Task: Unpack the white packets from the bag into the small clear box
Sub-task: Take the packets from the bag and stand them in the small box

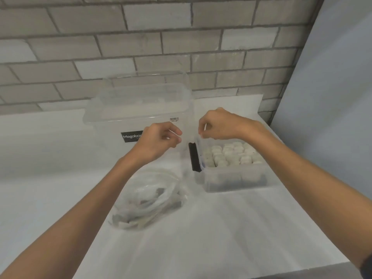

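Observation:
My left hand (pixel 159 141) and my right hand (pixel 219 123) are raised close together, each pinched on the top edge of a thin clear bag (pixel 185 164). The bag hangs between them and is almost see-through; I cannot tell what is in it. Just right of it stands the small clear box (pixel 237 181), open, with a black latch (pixel 194 157) on its left end. Several white packets (pixel 231 154) stand packed in rows inside the box. My right hand hovers over the box's far left corner.
A large clear box (pixel 138 109) with a black "Megabox" label stands behind my left hand. A crumpled clear bag (pixel 149 200) with white and dark pieces lies on the white table (pixel 221 228) under my left forearm. A brick wall runs behind.

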